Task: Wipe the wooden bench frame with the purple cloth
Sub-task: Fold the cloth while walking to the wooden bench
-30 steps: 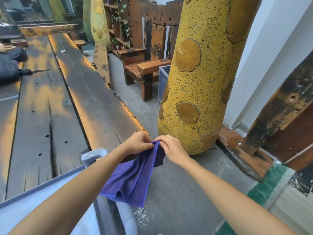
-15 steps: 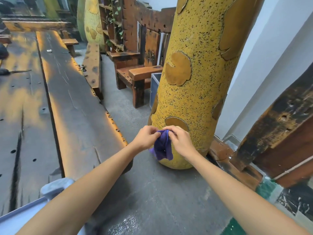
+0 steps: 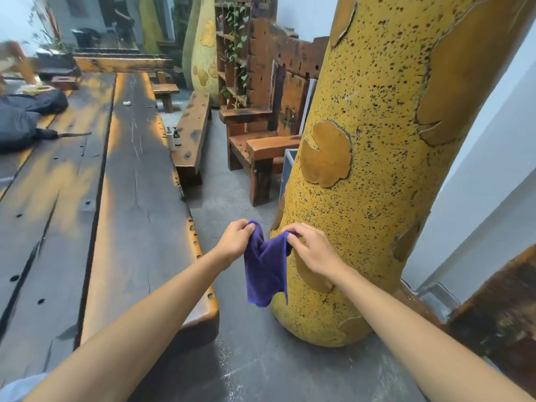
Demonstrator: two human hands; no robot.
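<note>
A purple cloth (image 3: 265,268) hangs in the air between both hands, in front of me above the grey floor. My left hand (image 3: 235,240) pinches its upper left corner and my right hand (image 3: 309,250) pinches its upper right corner. The cloth droops in loose folds below them. A wooden bench (image 3: 193,137) stands further back beside the long table, well beyond my hands. A wooden armchair (image 3: 261,146) stands to the right of the bench.
A long dark wooden table (image 3: 124,216) runs along the left, its rounded end near my left forearm. A big yellow speckled pillar (image 3: 377,169) rises just right of the cloth. Two small bottles (image 3: 173,137) stand by the bench. A dark bag (image 3: 26,114) lies on the table.
The cloth was bunched up between my hands half a second ago; now my hands have moved apart and it hangs spread out. The view has tilted up, showing more of the room.
</note>
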